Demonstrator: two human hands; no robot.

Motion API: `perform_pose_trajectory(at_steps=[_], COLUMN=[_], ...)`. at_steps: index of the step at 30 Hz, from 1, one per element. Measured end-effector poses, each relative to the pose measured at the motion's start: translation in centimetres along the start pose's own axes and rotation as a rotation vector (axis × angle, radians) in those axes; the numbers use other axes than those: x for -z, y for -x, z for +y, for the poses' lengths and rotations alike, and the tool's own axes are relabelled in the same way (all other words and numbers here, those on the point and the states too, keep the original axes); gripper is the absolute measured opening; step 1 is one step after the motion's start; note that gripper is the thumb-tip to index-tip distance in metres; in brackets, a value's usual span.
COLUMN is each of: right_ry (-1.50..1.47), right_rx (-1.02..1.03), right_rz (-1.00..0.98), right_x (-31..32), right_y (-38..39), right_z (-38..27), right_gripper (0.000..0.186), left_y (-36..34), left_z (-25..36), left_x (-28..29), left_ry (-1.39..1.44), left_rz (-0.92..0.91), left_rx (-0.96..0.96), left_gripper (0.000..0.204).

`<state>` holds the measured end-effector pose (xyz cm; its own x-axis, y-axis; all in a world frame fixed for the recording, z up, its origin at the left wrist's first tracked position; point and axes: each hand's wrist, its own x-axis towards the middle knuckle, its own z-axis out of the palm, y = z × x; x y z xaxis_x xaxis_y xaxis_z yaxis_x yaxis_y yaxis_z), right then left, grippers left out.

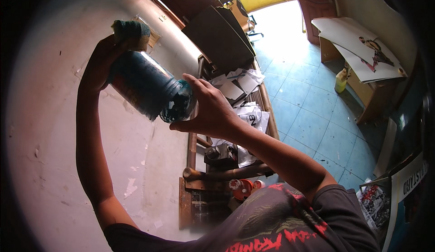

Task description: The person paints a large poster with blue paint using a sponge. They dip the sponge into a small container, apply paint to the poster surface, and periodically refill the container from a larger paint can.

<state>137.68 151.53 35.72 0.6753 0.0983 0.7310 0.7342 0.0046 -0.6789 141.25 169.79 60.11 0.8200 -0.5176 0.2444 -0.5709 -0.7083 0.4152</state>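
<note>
jar (pixel 149 86): clear glass smeared with dark blue-green paint, tilted, mouth toward frame centre, upper left of centre | right hand (pixel 208 109): fingers curled at the jar's mouth end, touching it | left hand (pixel 102 64): closed around the jar's base, pinching 1 green sponge (pixel 131 29) | yellow bottle (pixel 340 80): floor, upper right

A glossy, see-through jar (pixel 149 89), glass or clear plastic, is smeared inside with dark blue. A rough, fibrous sponge pad (pixel 131 29) is seen at its base. The wall (pixel 54 129) is matt, its paint chipped and flaking. Worn wood shows in the bench (pixel 199 179); crumpled papers (pixel 240 89) lie matt. Floor tiles (pixel 312 107) gleam smooth.
</note>
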Motion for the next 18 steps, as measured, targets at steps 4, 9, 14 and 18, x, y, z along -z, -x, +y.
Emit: perform_pose_trajectory(at_steps=[4, 9, 14, 18], right_ry=[-0.037, -0.005, -0.009, -0.017], right_rx=[0.014, 0.038, 0.027, -0.006], right_rz=[0.006, 0.047, 0.051, 0.041], right_x=[0.41, 0.44, 0.76, 0.85], right_y=[-0.06, 0.15, -0.02, -0.07], right_z=[0.1, 0.49, 0.7, 0.62], right_gripper=[0.099, 0.093, 0.092, 0.094], left_y=[-0.39, -0.87, -1.02, -0.88], left_z=[0.15, -0.04, -0.15, -0.78], left_x=[-0.17, -0.14, -0.34, 0.23], left_ry=[0.01, -0.006, -0.02, -0.015], left_rz=[-0.001, 0.007, 0.054, 0.059], left_rx=[-0.005, 0.016, 0.011, 0.009], left_gripper=[0.057, 0.057, 0.061, 0.063])
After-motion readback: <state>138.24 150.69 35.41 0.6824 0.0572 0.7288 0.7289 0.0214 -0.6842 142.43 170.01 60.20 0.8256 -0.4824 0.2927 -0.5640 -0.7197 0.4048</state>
